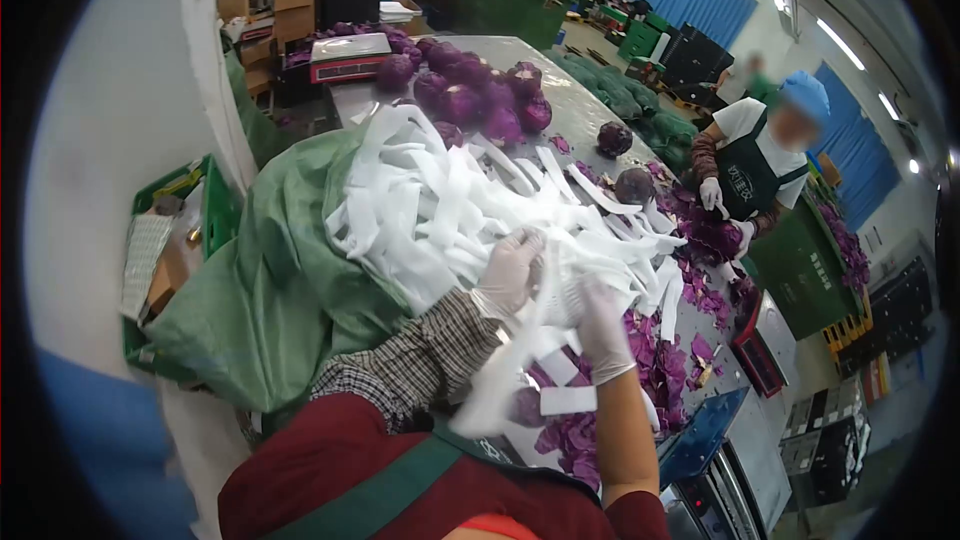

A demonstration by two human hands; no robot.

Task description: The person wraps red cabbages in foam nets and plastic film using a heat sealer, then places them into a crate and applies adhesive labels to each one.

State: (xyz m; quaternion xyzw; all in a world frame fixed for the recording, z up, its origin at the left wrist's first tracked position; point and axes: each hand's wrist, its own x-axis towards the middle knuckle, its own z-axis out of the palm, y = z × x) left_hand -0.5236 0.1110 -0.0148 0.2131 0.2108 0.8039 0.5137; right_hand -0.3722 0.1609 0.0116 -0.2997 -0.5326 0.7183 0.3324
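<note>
A large heap of white foam net sleeves [420, 210] spills from a green woven sack [290, 250] onto the table. My left hand [508, 275], in a thin pale glove, is over the near side of the heap, its fingers closed on a white foam net sleeve [505, 380] that hangs toward my body, blurred. Close by on the right is my right hand [603, 330], also gloved and smeared by motion beside the white foam; its fingers cannot be made out. Purple cabbage leaves [575, 440] and a partly hidden cabbage [527, 406] lie below my hands.
Red cabbages [470, 90] are piled at the table's far end beside a red scale [350, 58]. Across the table a person [765, 155] in gloves handles a cabbage [712, 238]. Another scale [760, 355] stands at right; a green crate [215, 205] is at left.
</note>
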